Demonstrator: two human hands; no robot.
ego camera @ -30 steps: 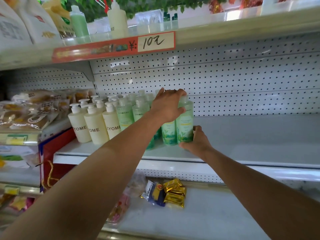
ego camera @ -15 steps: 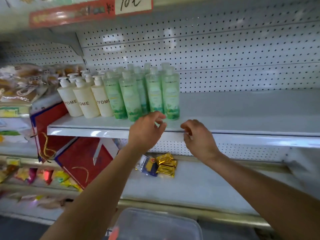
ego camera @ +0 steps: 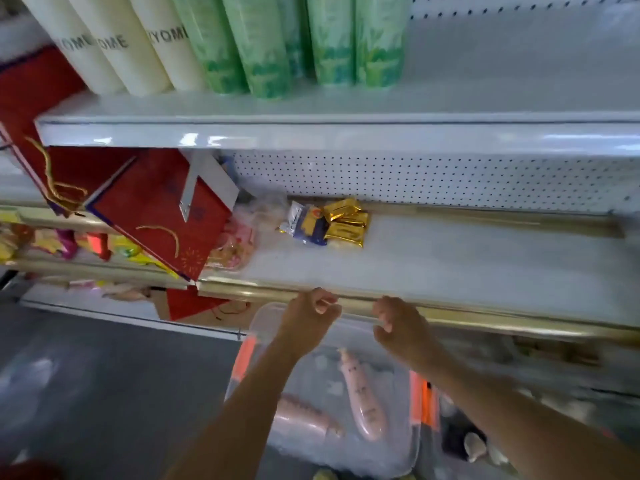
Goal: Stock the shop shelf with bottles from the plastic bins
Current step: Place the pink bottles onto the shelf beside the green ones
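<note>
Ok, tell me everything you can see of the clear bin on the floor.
The bin is a clear plastic tub with orange latches on its left and right sides. It sits open on the floor below the lowest shelf, under both forearms. Two pink bottles lie on their sides inside; the rest of the bin looks bare. Neither hand touches it. Motion blur hides finer detail.

We stand in a shop aisle: white metal shelves (ego camera: pixel 311 133) with pegboard backing (ego camera: pixel 450 181) carry rows of identical bottles (ego camera: pixel 263 46), packaged snacks (ego camera: pixel 346 220) and red gift bags (ego camera: pixel 162 216).
</note>
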